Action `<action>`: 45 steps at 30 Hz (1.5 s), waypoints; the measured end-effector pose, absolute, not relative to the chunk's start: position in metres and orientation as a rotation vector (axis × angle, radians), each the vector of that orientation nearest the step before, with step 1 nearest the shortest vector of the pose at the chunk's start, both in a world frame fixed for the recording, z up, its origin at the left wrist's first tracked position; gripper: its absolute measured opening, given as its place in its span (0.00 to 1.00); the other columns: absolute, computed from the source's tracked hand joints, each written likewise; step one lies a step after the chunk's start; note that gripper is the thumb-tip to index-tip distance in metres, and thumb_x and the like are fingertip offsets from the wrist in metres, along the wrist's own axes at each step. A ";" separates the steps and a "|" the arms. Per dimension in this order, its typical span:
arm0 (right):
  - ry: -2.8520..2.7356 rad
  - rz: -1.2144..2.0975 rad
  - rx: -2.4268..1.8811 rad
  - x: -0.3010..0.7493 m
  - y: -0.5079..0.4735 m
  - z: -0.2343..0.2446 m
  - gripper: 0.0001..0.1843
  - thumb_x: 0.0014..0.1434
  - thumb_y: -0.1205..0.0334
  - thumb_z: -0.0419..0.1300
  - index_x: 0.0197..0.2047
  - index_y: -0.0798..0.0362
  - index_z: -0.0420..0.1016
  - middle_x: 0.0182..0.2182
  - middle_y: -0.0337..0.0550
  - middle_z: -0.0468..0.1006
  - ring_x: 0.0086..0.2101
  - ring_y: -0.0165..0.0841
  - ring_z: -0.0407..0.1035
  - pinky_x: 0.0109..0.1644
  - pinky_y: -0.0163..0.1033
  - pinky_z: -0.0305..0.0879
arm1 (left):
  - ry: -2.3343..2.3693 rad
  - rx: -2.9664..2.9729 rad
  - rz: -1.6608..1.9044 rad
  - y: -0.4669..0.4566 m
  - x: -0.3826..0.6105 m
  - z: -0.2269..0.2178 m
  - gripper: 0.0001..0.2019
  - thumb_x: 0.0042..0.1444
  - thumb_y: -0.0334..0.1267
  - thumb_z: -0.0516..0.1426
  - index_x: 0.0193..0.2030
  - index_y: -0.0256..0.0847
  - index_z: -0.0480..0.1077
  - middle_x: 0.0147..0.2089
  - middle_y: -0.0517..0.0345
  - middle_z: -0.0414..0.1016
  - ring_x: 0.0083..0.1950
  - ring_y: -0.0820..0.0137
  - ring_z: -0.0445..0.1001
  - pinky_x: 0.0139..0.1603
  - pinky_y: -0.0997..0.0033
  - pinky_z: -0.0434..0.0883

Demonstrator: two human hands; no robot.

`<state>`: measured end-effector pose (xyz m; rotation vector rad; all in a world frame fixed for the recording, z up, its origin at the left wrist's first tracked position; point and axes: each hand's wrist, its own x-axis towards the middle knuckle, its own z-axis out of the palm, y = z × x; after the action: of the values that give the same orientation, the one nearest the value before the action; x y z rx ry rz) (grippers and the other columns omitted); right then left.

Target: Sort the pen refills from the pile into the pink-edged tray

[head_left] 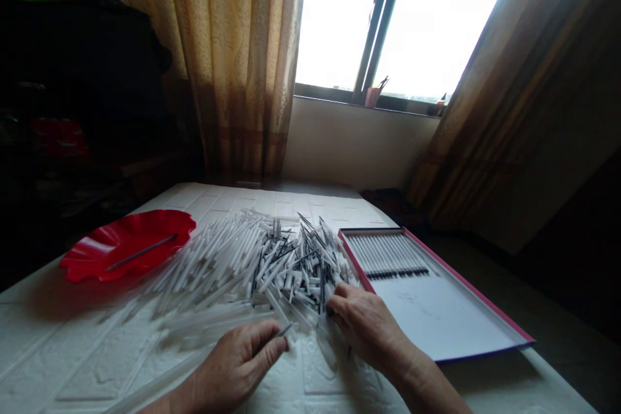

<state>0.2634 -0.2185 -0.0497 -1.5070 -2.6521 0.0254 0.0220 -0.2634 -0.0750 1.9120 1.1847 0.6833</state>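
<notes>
My left hand (pixel 247 357) is closed in a pinch around a thin pen refill (pixel 284 330), its dark pointed end showing past the fingertips. My right hand (pixel 361 320) rests at the near right edge of a pile of black-and-white pen parts (pixel 301 262), fingers pressed together; what they grip, if anything, is hidden. Left of these parts spreads a heap of clear whitish plastic pen tubes (pixel 218 252). Beside my right hand lies a shallow box (pixel 417 317) with a white floor and red edge, holding a row of clear pens (pixel 388 255) with black ends.
At the left of the white brick-patterned table (pixel 97 362) sits a red wavy-rimmed plate (pixel 92 259) with one dark pen-like stick (pixel 140 252) in it. Behind are curtains (pixel 237 45) and a window whose sill bears a small pink cup (pixel 372 97).
</notes>
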 end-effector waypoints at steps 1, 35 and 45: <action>-2.621 0.031 -1.490 0.264 -0.219 -0.050 0.10 0.60 0.73 0.56 0.35 0.52 0.78 0.37 0.47 0.79 0.37 0.39 0.74 0.37 0.38 0.63 | 1.191 1.931 0.675 -0.264 0.022 -0.075 0.17 0.64 0.49 0.47 0.30 0.42 0.66 0.29 0.59 0.67 0.33 0.65 0.69 0.34 0.72 0.65; -2.217 0.738 -0.875 0.234 -0.240 -0.055 0.07 0.60 0.71 0.59 0.35 0.53 0.79 0.30 0.41 0.80 0.31 0.30 0.73 0.35 0.31 0.64 | 1.138 2.159 0.606 -0.269 0.024 -0.075 0.18 0.68 0.44 0.46 0.34 0.41 0.71 0.31 0.56 0.76 0.33 0.65 0.76 0.34 0.74 0.65; -2.547 0.274 -1.097 0.230 -0.241 -0.061 0.17 0.64 0.65 0.56 0.24 0.55 0.74 0.22 0.42 0.79 0.24 0.30 0.72 0.28 0.34 0.54 | 1.131 2.252 0.624 -0.271 0.023 -0.085 0.16 0.68 0.41 0.47 0.33 0.42 0.71 0.29 0.58 0.76 0.30 0.67 0.75 0.31 0.76 0.66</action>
<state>0.2296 -0.2409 -0.0609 -1.0969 -2.5471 0.2736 0.0232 -0.2714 -0.0846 2.2517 1.1309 0.6244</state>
